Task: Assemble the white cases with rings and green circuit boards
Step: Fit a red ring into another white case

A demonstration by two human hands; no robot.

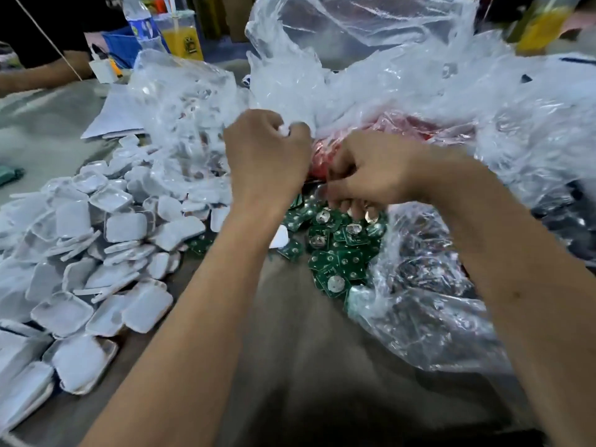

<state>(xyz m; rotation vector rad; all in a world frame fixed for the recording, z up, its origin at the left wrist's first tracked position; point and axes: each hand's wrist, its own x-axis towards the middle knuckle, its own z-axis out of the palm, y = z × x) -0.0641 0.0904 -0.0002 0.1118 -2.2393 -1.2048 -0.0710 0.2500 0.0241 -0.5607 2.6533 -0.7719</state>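
A large heap of white cases [96,250] covers the left side of the table. Green circuit boards [338,253] with round silver cells lie in a pile at the centre, partly under clear plastic. My left hand [264,156] is curled above the boards and grips a small white piece, most likely a case, at its fingertips. My right hand [371,175] is curled over the top of the board pile, fingers bent down onto a small part I cannot make out. Something red [322,156] shows between my hands inside a plastic bag.
Crumpled clear plastic bags [403,75] fill the back and right of the table. A water bottle [140,21] and an orange drink cup [183,37] stand at the back left. Another person's arm [42,72] rests at the far left. White paper [116,114] lies behind the cases.
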